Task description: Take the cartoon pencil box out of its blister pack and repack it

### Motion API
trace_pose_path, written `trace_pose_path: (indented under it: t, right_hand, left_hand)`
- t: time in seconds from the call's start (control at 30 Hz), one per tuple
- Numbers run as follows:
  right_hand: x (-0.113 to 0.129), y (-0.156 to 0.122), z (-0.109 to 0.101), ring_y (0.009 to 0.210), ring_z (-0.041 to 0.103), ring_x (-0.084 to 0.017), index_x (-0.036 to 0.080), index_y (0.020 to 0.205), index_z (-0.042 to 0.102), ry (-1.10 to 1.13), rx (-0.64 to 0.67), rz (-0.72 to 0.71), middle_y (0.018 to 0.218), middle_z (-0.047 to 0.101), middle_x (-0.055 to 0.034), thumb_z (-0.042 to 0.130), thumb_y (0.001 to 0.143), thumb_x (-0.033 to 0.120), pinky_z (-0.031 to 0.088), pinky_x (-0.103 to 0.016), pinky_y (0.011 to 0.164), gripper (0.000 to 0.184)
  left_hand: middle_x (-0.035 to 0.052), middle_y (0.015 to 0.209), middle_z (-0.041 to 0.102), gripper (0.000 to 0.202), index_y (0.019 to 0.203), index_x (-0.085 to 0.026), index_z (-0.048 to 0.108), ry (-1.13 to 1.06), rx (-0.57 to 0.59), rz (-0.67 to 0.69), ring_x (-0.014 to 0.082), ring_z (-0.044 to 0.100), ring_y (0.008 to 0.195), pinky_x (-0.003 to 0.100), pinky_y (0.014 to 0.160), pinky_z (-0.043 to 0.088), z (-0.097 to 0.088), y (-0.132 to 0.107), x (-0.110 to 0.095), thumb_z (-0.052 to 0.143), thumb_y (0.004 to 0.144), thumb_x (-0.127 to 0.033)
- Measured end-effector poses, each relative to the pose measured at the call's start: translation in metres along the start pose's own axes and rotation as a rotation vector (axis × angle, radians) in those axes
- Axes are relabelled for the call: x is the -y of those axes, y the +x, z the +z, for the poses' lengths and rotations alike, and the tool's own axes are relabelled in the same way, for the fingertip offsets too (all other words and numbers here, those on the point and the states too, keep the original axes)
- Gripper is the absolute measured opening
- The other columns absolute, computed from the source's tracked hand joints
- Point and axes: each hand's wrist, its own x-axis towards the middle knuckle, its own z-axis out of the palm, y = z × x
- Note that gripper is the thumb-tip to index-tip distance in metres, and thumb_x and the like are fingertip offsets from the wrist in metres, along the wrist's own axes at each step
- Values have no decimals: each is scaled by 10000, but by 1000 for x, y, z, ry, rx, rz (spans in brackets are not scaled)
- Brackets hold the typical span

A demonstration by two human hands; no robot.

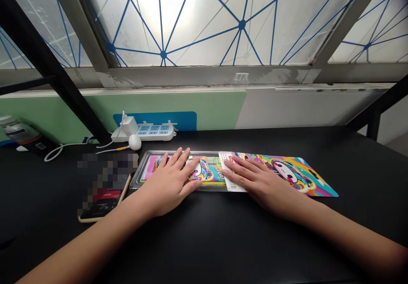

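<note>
On the black desk lies a clear plastic tray [135,183] with a colourful printed pack [208,174] inside, showing a cartoon figure. My left hand [174,178] rests flat over the tray and pack, fingers spread. To the right, a bright printed card [302,175] with a cartoon figure lies flat, and a white label or card [234,185] with a barcode covers its left end and the tray's right end. My right hand [255,175] lies flat across the label and the card, fingers extended. Neither hand grips anything. Parts of the print are hidden beneath my fingers.
A phone [110,203] in a light case lies left of the tray, partly blurred out. Behind it are a white power strip [156,133], a plug with a cable, and a round white item [134,142]. A bottle [28,135] leans at far left. Black metal bars frame both sides.
</note>
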Motion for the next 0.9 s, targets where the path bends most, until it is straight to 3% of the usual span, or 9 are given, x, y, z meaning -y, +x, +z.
trace_pose_path:
  t: [0.2,0.33,0.43,0.53,0.63,0.7,0.8,0.9]
  right_hand:
    - [-22,-22,-2,1465,438,-317,274,1654,149,-171,-33,39,1620,422,-107,368,920,-16,486,-573,1095,819]
    - [-19,-22,-22,1370,560,-337,200,1613,302,-267,-177,107,1551,525,-142,368,875,-56,522,-566,1038,784]
    - [11,-11,-39,1349,576,-344,123,1528,447,-299,-295,61,1530,542,-174,374,940,-14,516,-540,1034,608]
    - [61,1,-46,1282,624,-371,81,1432,558,-290,-362,-121,1444,621,-195,393,988,68,512,-543,1015,474]
    - [116,11,-36,1201,671,-381,76,1364,622,-229,-328,-296,1343,700,-169,367,994,122,534,-536,967,451]
    - [143,20,-24,1149,692,-377,84,1331,643,-156,-251,-306,1343,701,-163,357,1013,199,557,-518,917,442]
    - [160,42,-8,1207,653,-391,48,1401,577,-12,-150,-275,1419,639,-201,386,1032,311,556,-524,922,492]
    - [150,75,3,1335,557,-376,53,1434,547,171,-57,-198,1461,604,-202,401,1056,436,471,-542,1076,558]
  left_hand:
    - [44,1731,43,686,1648,-326,193,-90,56,-63,299,-13,1596,607,1253,62,-9,6,7,209,1046,-654]
    - [53,1729,49,642,1649,-275,207,-159,101,-72,275,-26,1596,591,1253,58,-16,14,13,251,1068,-544]
    - [82,1721,97,648,1639,-232,253,-176,93,-71,277,22,1595,583,1252,104,-17,22,17,327,1059,-513]
    - [119,1707,170,639,1613,-203,324,-182,33,-71,293,96,1590,577,1244,170,-16,30,15,410,1045,-483]
    - [160,1670,295,604,1555,-181,441,-169,-49,-53,320,232,1566,546,1223,260,-14,37,9,478,1027,-473]
    - [173,1636,380,581,1499,-183,525,-151,-98,-25,338,333,1531,518,1200,315,-12,40,6,507,1015,-504]
    - [151,1611,442,552,1448,-215,586,-118,-151,19,343,386,1503,511,1185,335,-9,41,4,509,1011,-543]
    - [136,1607,454,529,1465,-223,566,-91,-188,37,349,383,1501,531,1176,335,-4,41,6,485,1031,-515]
